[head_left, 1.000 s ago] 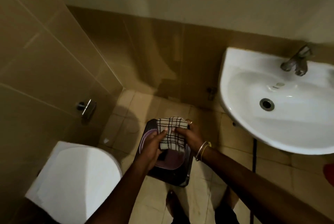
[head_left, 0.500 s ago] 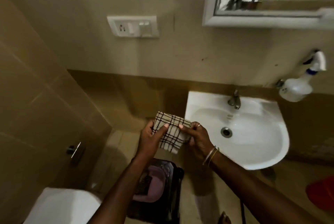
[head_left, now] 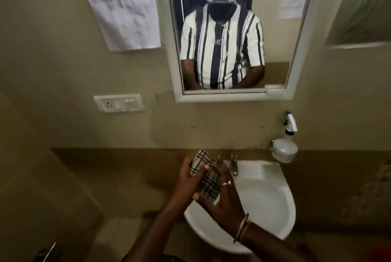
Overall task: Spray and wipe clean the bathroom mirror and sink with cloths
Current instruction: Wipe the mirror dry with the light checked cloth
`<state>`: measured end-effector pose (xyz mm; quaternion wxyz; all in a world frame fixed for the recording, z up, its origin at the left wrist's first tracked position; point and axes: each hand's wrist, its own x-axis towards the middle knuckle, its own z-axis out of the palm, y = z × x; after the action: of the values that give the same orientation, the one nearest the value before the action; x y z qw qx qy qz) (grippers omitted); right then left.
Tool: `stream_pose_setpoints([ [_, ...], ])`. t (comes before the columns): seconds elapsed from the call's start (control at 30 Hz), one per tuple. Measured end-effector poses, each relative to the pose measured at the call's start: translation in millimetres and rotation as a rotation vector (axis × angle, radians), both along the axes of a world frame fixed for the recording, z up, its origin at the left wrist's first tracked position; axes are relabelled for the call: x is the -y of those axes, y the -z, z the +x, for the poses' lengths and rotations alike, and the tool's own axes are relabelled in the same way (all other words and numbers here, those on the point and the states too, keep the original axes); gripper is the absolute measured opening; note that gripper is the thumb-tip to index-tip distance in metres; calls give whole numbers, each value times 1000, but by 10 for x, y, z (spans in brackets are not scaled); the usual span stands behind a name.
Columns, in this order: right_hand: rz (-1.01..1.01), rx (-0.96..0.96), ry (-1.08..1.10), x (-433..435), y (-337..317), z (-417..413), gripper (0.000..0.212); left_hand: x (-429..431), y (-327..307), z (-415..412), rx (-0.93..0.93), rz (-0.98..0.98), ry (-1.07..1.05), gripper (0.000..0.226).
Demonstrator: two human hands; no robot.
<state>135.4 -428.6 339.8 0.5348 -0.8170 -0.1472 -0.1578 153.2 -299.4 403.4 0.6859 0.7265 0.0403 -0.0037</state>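
A folded white cloth with dark checks [head_left: 206, 174] is held between both hands over the left rim of the white sink [head_left: 266, 204]. My left hand [head_left: 187, 181] grips its left side, thumb on top. My right hand [head_left: 222, 200] holds its right side with fingers spread along it. The white-framed mirror [head_left: 232, 35] hangs on the wall above and reflects a person in a striped shirt. A white spray bottle [head_left: 284, 145] hangs on the wall to the right of the tap [head_left: 233, 165].
A printed paper sheet [head_left: 122, 5] is stuck to the wall left of the mirror. A white socket and switch plate [head_left: 119, 103] sits below it. A metal fitting [head_left: 47, 253] shows at the lower left and something red [head_left: 380, 254] at the lower right.
The view has tilted up from the floor and the dark bucket to the mirror. Both hands have lifted the checked cloth up from the bucket to sink height.
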Motion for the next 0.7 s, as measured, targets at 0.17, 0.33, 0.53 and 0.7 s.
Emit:
stream_pose_setpoints([
  [0.17, -271, 205, 28, 362, -198, 420, 126, 500, -548, 366, 133, 131, 58, 20],
  [0.33, -226, 155, 171, 528, -417, 776, 119, 1007, -1103, 609, 136, 279, 119, 34],
  [0.53, 144, 159, 195, 733, -992, 1030, 59, 1253, -1669, 611, 163, 178, 215, 32],
  [0.7, 262, 511, 180, 743, -1659, 1288, 58, 1124, -2231, 686, 371, 117, 201, 26],
])
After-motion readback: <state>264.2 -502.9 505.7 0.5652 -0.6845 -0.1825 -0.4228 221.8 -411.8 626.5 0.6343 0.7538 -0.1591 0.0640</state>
